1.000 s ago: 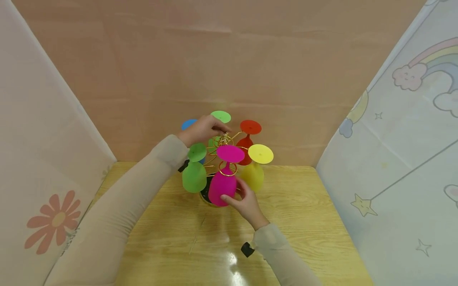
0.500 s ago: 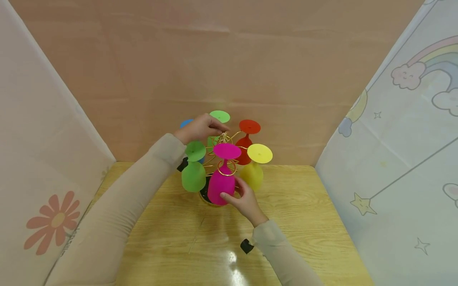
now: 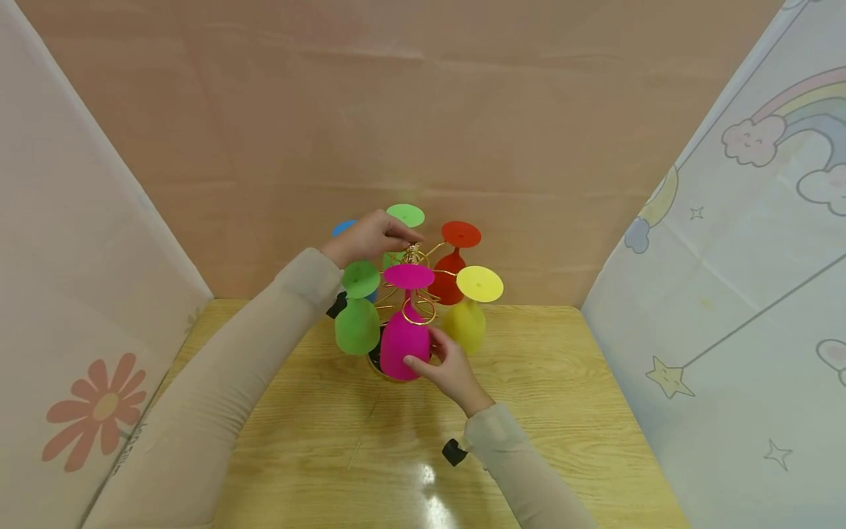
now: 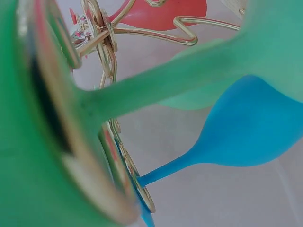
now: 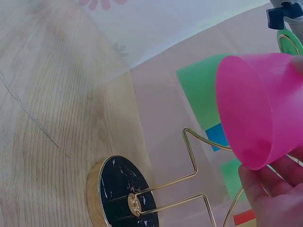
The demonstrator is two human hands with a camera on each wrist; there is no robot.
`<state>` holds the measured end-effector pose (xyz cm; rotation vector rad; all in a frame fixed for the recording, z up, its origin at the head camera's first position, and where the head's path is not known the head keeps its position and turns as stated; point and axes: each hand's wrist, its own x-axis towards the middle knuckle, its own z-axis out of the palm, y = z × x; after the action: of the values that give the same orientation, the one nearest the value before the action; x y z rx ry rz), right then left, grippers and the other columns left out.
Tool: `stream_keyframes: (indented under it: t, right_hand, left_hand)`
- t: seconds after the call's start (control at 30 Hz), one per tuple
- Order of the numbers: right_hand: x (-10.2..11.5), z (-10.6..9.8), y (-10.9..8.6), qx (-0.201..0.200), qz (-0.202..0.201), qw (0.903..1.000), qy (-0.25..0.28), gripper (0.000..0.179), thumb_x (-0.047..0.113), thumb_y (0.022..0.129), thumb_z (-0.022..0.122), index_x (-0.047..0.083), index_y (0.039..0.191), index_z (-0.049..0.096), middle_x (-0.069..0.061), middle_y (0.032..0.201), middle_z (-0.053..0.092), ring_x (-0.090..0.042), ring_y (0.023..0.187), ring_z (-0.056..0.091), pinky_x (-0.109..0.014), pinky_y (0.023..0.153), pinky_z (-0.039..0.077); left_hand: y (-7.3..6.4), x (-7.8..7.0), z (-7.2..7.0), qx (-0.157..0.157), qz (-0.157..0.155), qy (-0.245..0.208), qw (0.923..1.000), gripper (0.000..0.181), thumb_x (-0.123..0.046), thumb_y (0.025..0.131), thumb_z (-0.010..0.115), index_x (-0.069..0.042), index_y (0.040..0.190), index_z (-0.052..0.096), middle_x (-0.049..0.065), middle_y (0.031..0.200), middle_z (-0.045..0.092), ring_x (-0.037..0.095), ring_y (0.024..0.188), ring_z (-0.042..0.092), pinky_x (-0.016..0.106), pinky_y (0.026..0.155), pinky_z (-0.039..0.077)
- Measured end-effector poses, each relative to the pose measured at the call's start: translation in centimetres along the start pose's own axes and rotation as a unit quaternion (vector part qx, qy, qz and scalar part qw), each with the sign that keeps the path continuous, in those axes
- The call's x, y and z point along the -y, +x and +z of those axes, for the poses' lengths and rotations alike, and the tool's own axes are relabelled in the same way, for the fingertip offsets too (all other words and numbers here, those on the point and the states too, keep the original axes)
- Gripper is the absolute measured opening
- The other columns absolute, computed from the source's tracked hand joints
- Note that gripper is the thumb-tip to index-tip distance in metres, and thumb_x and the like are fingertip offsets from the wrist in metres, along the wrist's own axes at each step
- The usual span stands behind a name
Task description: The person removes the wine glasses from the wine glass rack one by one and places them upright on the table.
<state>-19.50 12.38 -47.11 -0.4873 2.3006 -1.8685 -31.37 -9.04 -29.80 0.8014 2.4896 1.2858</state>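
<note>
A magenta goblet point(image 3: 405, 345) hangs upside down at the front of a gold wire goblet rack point(image 5: 191, 151). My right hand point(image 3: 456, 375) grips its bowl from the right, thumb in front. The goblet's stem overlaps the left side of a gold ring point(image 3: 421, 323) of the rack. In the right wrist view, the bowl's open mouth faces left above my right fingers point(image 5: 253, 184). My left hand point(image 3: 370, 236) pinches the rack's top finial point(image 3: 413, 253); its fingertips are partly hidden. In the left wrist view, a green goblet's stem point(image 4: 156, 87) crosses close by.
Around the rack hang a green goblet point(image 3: 357, 327), a yellow goblet point(image 3: 465, 327), a red goblet point(image 3: 449, 278), a light green goblet point(image 3: 406, 214) and a blue goblet point(image 4: 246, 127). The round black base point(image 5: 123, 189) stands on the wooden table point(image 3: 548, 426), between printed side cloths.
The magenta goblet's foot and stem have shifted left relative to the gold ring, with my right hand still on the bowl. My left hand stays at the rack's top.
</note>
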Motion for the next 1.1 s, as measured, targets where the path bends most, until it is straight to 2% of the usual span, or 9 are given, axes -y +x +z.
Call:
stream_keyframes:
  t: [0.23, 0.57, 0.83, 1.1]
  right_hand:
    - [0.1, 0.1, 0.0, 0.018, 0.009, 0.9998, -0.009, 0.07, 0.024, 0.09, 0.079, 0.006, 0.149, 0.047, -0.013, 0.142, 0.056, -0.033, 0.127, 0.055, -0.043, 0.102, 0.052]
    - [0.3, 0.4, -0.5, 0.026, -0.005, 0.9995, -0.018, 0.074, 0.032, 0.086, 0.083, 0.012, 0.149, 0.049, -0.009, 0.139, 0.058, -0.032, 0.124, 0.057, -0.043, 0.098, 0.055]
    - [0.5, 0.3, -0.9, 0.037, -0.008, 0.9989, -0.027, 0.076, 0.028, 0.087, 0.082, 0.008, 0.151, 0.046, -0.013, 0.144, 0.056, -0.034, 0.128, 0.055, -0.046, 0.102, 0.052]
    - [0.6, 0.1, -1.3, 0.044, -0.029, 0.998, -0.035, 0.073, 0.022, 0.087, 0.081, 0.004, 0.149, 0.047, -0.015, 0.141, 0.058, -0.033, 0.127, 0.056, -0.046, 0.105, 0.049]
  left_hand:
    - [-0.1, 0.1, 0.1, -0.005, -0.003, 0.003, 1.0, 0.032, -0.001, 0.1, 0.061, 0.002, 0.131, 0.066, 0.018, 0.133, 0.065, 0.028, 0.119, 0.065, 0.037, 0.102, 0.052]
    - [-0.1, 0.4, 0.1, -0.009, 0.01, 0.005, 0.9999, 0.031, -0.001, 0.101, 0.059, 0.002, 0.131, 0.066, 0.02, 0.134, 0.064, 0.029, 0.119, 0.064, 0.038, 0.102, 0.052]
    - [-0.2, 0.5, 0.1, -0.02, 0.009, -0.005, 0.9997, 0.03, 0.0, 0.1, 0.061, 0.003, 0.129, 0.067, 0.017, 0.128, 0.068, 0.029, 0.116, 0.066, 0.036, 0.101, 0.053]
    - [-0.1, 0.5, 0.2, -0.017, 0.012, -0.001, 0.9998, 0.03, -0.001, 0.1, 0.06, 0.002, 0.13, 0.067, 0.016, 0.129, 0.067, 0.028, 0.118, 0.065, 0.036, 0.101, 0.052]
